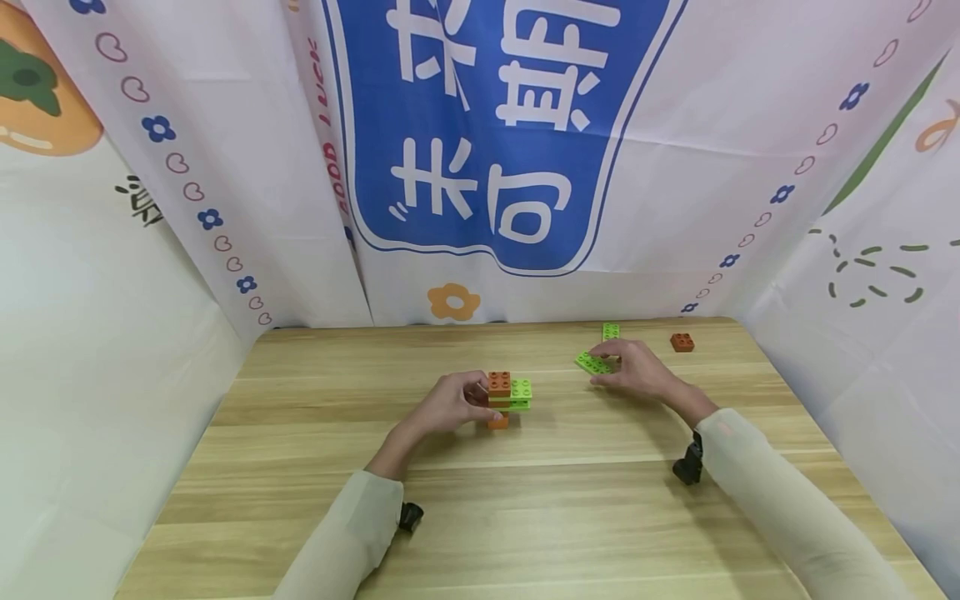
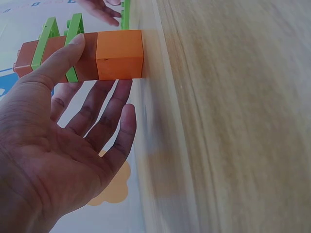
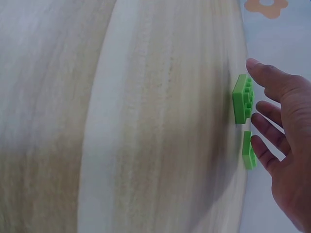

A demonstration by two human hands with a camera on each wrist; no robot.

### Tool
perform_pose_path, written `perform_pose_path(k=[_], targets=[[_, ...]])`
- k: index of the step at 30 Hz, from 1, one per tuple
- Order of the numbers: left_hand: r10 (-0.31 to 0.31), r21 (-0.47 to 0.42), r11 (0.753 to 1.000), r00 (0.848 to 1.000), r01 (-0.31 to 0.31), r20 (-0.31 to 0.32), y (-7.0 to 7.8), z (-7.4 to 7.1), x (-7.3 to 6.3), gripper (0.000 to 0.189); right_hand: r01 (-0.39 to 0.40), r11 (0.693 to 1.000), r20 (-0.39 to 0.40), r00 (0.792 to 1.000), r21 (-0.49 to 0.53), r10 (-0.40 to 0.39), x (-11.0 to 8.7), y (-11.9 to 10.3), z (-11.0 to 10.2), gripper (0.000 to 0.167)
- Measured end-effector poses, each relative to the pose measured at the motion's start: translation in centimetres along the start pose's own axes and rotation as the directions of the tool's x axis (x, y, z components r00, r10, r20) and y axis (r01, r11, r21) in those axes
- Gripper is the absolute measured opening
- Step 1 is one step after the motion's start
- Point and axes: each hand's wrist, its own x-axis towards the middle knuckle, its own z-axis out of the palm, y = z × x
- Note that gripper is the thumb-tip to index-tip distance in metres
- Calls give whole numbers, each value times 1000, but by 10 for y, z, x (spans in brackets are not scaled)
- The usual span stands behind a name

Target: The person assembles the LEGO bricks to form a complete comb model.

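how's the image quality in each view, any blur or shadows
Head: fairly even light, a soft shadow beside the right sleeve on the table; left wrist: stack fairly crisp, table grain smeared at right; right wrist: table soft, a dim shadow left of the green bricks, a pale band, perhaps glare or grain.

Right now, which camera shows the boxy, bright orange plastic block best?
Left wrist view: the bright orange block looks big, uncovered. Head view shows it small, partly hidden; right wrist view doesn't show it.
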Motion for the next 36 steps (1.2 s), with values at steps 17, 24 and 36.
perform_pose_path(k=[17, 24, 36], targets=[[-6, 17, 1000, 1000, 6, -1, 1, -1, -1, 26, -21, 1000, 2, 1000, -9, 21, 2, 11, 9, 52], [-6, 10, 1000, 1000, 6, 1, 0, 0, -1, 26, -19, 1000, 11, 1000, -18, 19, 4, 11, 12, 51], [13, 6, 1000, 1000, -13, -1, -3, 1, -1, 26, -8, 1000, 19, 1000, 2, 8, 5, 6, 14, 45]])
